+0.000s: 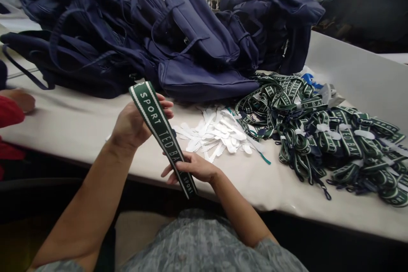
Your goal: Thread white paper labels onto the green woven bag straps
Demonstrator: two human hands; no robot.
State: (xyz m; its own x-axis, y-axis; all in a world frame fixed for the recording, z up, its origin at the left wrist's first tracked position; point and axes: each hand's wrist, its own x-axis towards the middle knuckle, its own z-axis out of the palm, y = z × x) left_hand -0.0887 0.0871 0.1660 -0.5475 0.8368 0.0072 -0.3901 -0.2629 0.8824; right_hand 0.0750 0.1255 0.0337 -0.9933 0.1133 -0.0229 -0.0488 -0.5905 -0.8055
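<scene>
A green webbing strap (159, 125) with white edge lines and white lettering slants down between my two hands. My left hand (131, 124) is behind its upper end, fingers curled around it and their tips showing at the far side. Lower down, my right hand (198, 166) grips the strap with the thumb on its front face. The strap's bottom end hangs a little past the right hand, over the table's front edge. A heap of white paper-like strips (223, 134) lies on the table just beyond my right hand.
Navy bags (197, 29) are piled along the back of the pale table (248, 182). At the right lie many bundled green straps (347, 136) with white bands. A grey-white panel (350, 68) borders the right side. Another person's hand (21, 100) and red sleeve appear at the left edge.
</scene>
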